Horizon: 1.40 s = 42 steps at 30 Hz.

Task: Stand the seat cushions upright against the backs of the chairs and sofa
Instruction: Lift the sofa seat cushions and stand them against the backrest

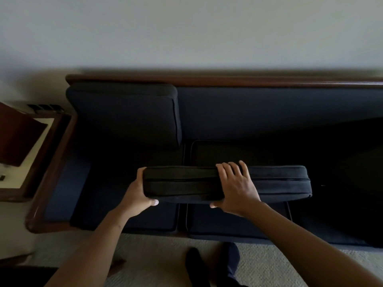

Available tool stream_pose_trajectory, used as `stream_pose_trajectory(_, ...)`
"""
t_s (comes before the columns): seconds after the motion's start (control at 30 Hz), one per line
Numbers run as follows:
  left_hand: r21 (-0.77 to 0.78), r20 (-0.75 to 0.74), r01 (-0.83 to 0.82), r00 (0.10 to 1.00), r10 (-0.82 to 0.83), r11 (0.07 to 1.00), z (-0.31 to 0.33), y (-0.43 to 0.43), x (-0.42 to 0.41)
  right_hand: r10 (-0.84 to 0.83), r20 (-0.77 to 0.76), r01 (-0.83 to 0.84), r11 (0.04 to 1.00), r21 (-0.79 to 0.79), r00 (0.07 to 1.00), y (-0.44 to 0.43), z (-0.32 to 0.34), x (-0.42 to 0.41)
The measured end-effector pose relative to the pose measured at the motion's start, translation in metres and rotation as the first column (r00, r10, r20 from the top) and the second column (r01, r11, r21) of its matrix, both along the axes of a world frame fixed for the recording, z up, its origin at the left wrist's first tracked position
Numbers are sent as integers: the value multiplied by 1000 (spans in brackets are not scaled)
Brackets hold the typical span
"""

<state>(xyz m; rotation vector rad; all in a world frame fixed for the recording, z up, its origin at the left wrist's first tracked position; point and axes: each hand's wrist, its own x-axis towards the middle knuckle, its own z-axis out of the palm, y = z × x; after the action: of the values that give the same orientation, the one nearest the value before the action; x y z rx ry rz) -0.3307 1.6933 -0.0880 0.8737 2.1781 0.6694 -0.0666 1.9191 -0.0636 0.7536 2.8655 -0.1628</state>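
Both hands are clamped on the dark seat cushion, left hand at its end, right hand over its zippered edge, holding it on edge above the sofa seat, probably to lean beside the cushion already upright.

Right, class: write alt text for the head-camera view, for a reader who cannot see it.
Two bare hands, left hand and right hand, grip a dark cushion on its edge above a navy sofa. Another cushion already stands against the sofa back, at left.
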Motion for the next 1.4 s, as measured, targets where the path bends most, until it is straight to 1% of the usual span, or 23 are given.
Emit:
stream_pose_trajectory(0.07, 2, 0, -30, 1000, 30, 1000, -1, -1, 4, 31, 1, -31, 999, 20, 1000, -2, -3, -12)
stream_pose_trajectory(0.17, 28, -27, -54, 998, 54, 998, 1, -1, 8, 22, -36, -21, 999, 28, 999, -6, -1, -15)
stream_pose_trajectory(0.3, 59, -70, -3, 997, 7, 998, 26, 4, 13, -15, -121, 18, 1000, 19, 993, -5, 6, -1)
stream_pose_trajectory(0.4, 84, -110, 53, 993, -43, 995, 68, 11, 18, -51, -238, 50, 999, -13, 970, 3, 20, 17)
stream_pose_trajectory(0.47, 123, -133, 79, 989, -63, 989, 103, 18, 23, -84, -340, 69, 996, -55, 937, 12, 31, 30)
stream_pose_trajectory(0.53, 181, -180, 135, 978, -102, 974, 143, 30, 32, -124, -435, 70, 988, -137, 892, 23, 43, 44)
stream_pose_trajectory(0.6, 239, -243, 232, 954, -174, 943, 184, 48, 44, -196, -502, 82, 967, -241, 843, 32, 53, 57)
stream_pose_trajectory(0.67, 278, -302, 334, 920, -248, 900, 218, 68, 60, -316, -477, 136, 918, -374, 820, 38, 57, 68)
stream_pose_trajectory(0.73, 285, -361, 420, 880, -309, 862, 233, 91, 75, -401, -386, 183, 852, -490, 831, 42, 55, 77)
stream_pose_trajectory(0.83, 245, -397, 502, 833, -386, 830, 219, 121, 99, -421, -286, 192, 789, -583, 861, 44, 42, 85)
stream_pose_trajectory(0.9, 228, -425, 550, 799, -426, 803, 199, 137, 117, -442, -265, 192, 751, -632, 857, 42, 37, 87)
stream_pose_trajectory(0.93, 232, -438, 567, 787, -436, 790, 190, 145, 125, -475, -273, 196, 724, -661, 837, 41, 38, 88)
stream_pose_trajectory(1.0, 229, -481, 599, 755, -446, 767, 175, 160, 140, -566, -319, 189, 663, -724, 760, 44, 46, 94)
stream_pose_trajectory(1.07, 156, -555, 643, 685, -472, 749, 166, 173, 149, -616, -373, 163, 639, -751, 694, 52, 61, 99)
stream_pose_trajectory(1.13, 17, -637, 666, 582, -505, 746, 157, 179, 147, -605, -417, 156, 674, -722, 679, 61, 77, 104)
stream_pose_trajectory(1.2, -99, -675, 642, 518, -526, 760, 149, 174, 134, -527, -436, 183, 764, -618, 729, 71, 92, 106)
stream_pose_trajectory(1.27, -184, -675, 589, 506, -537, 787, 144, 162, 117, -399, -428, 193, 873, -448, 811, 79, 105, 108)
stream_pose_trajectory(1.33, -250, -669, 522, 516, -535, 816, 143, 148, 95, -260, -386, 166, 951, -261, 885, 89, 116, 106)
stream_pose_trajectory(1.4, -299, -656, 461, 536, -531, 835, 142, 135, 74, -151, -242, 129, 986, -105, 958, 98, 128, 97)
